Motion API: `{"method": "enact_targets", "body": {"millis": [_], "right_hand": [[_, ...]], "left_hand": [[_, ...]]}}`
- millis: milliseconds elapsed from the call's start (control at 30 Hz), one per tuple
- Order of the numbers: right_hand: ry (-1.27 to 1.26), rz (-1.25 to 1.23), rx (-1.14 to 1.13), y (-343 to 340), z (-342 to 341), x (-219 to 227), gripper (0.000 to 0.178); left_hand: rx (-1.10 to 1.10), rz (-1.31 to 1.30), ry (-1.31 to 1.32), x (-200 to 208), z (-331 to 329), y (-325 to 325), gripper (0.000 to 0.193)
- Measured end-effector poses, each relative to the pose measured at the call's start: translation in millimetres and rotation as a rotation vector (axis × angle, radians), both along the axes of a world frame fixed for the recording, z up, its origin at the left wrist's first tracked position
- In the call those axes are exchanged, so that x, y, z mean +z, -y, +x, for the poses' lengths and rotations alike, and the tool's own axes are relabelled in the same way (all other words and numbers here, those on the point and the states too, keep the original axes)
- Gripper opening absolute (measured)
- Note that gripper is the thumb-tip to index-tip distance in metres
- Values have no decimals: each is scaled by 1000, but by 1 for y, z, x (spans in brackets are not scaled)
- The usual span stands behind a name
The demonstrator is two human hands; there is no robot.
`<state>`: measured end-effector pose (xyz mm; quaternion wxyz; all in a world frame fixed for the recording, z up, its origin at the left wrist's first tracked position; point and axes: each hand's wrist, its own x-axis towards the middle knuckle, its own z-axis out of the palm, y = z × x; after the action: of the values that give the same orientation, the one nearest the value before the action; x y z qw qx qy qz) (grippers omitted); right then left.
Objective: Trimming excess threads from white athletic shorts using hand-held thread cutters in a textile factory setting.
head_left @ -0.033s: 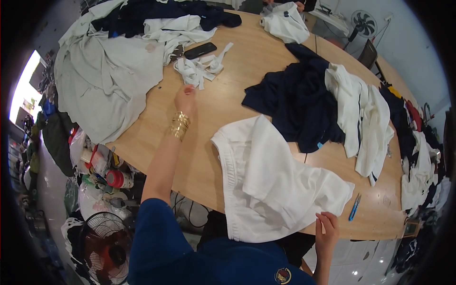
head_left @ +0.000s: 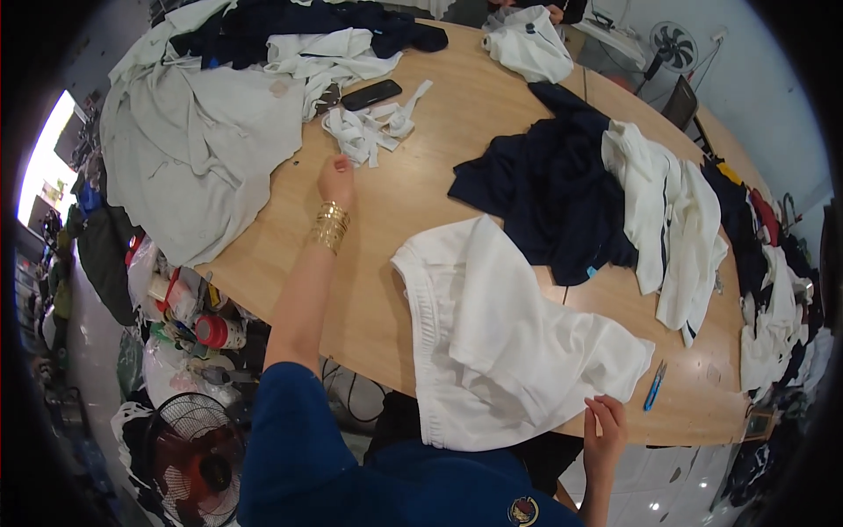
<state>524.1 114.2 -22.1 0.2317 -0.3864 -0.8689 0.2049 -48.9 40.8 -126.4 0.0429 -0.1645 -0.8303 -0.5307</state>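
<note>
White shorts or trousers point(head_left: 518, 342) with a gathered elastic waistband point(head_left: 424, 325) lie spread in front of me, the waistband to the left. My right hand point(head_left: 605, 430) is at their lower right edge, fingers loosely bent and slightly apart, with the fingertips at the cloth. Farther off, my left hand point(head_left: 336, 183), with gold bangles on the wrist, is curled closed just short of a loose heap of white strips point(head_left: 356, 136). Whether anything is inside those fingers is hidden. Blue-handled thread snips point(head_left: 654, 386) rest right of the white garment.
A black phone point(head_left: 371, 94) lies behind the strips. Grey-white cloth point(head_left: 206, 158) covers the table's left side. Navy garments point(head_left: 553, 184) and white garments with dark stripes point(head_left: 672, 220) lie to the right. Another person's hand point(head_left: 555, 13) is at a white bundle point(head_left: 527, 44) across the table.
My left hand has drawn back slightly, left and toward me, away from the white strips. My right hand and the white garment look the same.
</note>
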Motion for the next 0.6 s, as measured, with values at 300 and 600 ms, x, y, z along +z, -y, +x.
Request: {"method": "enact_targets", "body": {"millis": [300,600], "right_hand": [[76,27,23,1,-17,7,16],[48,17,4,-14,-21,21,15]], "left_hand": [[220,-531,21,2,-46,-24,26],[-289,246,-97,100,-73,-1,15]]}}
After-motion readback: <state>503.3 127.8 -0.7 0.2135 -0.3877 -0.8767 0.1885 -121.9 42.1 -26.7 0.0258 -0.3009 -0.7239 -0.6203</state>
